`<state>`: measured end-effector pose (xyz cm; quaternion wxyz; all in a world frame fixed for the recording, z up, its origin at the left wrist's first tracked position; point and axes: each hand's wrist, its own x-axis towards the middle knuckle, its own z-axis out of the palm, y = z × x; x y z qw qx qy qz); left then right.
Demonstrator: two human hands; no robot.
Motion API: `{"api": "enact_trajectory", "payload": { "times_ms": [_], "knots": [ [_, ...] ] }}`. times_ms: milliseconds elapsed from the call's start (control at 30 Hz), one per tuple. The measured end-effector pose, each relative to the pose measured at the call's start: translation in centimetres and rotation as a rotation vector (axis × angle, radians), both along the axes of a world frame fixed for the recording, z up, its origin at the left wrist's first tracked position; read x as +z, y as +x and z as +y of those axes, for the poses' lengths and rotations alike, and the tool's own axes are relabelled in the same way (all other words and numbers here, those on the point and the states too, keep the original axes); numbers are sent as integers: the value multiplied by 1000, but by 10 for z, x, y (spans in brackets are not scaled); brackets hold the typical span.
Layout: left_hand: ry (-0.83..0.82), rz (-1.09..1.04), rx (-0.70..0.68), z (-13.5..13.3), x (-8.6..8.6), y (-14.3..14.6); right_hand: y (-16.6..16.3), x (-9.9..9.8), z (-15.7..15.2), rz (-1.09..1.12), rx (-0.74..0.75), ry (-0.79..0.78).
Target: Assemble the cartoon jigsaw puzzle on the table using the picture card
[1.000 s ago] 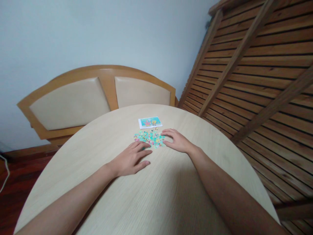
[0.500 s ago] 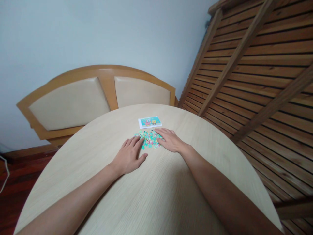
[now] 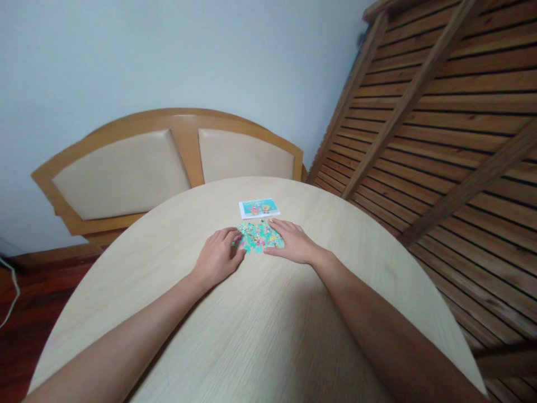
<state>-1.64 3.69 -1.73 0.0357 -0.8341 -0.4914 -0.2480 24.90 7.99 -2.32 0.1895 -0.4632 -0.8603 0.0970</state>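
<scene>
A small heap of turquoise and multicoloured jigsaw pieces (image 3: 260,238) lies on a round pale wooden table (image 3: 260,336). My left hand (image 3: 218,258) rests on the table at the heap's left edge, fingers curled inward against the pieces. My right hand (image 3: 293,243) lies flat at the heap's right edge, fingers stretched out and touching the pieces. The two hands flank the heap closely. Just beyond the heap lies a small picture card (image 3: 259,208) with a cartoon print.
A wooden headboard with two beige padded panels (image 3: 168,168) leans against the pale wall behind the table. A slatted wooden frame (image 3: 440,123) stands tilted at the right. Dark red floor (image 3: 25,302) shows at the left, with a thin white cable.
Both hands have moved inward and pushed the spread pieces into a tighter heap. My left hand's fingers went from flat to curled.
</scene>
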Motion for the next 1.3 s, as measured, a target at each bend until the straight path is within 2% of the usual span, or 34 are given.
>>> {"api": "enact_trajectory", "payload": {
  "times_ms": [133, 300, 400, 567, 733, 900, 1300],
  "knots": [
    [-3, -21, 61, 7, -1, -2, 3, 2, 0, 69, 5, 22],
    [-12, -17, 25, 0, 2, 2, 25, 4, 0, 166, 105, -1],
    [-31, -26, 65, 0, 0, 5, 33, 1, 1, 175, 67, 26],
    [-35, -42, 136, 8, -4, 6, 24, -2, 1, 163, 4, 60],
    [-27, -28, 210, 5, -2, 7, 16, -1, -3, 126, -26, 75],
    [-29, -10, 296, -2, 2, 1, 18, 0, -4, 148, 4, 82],
    [-94, -30, -13, 0, 5, -3, 17, -5, 4, 252, -23, 138]
  ]
}}
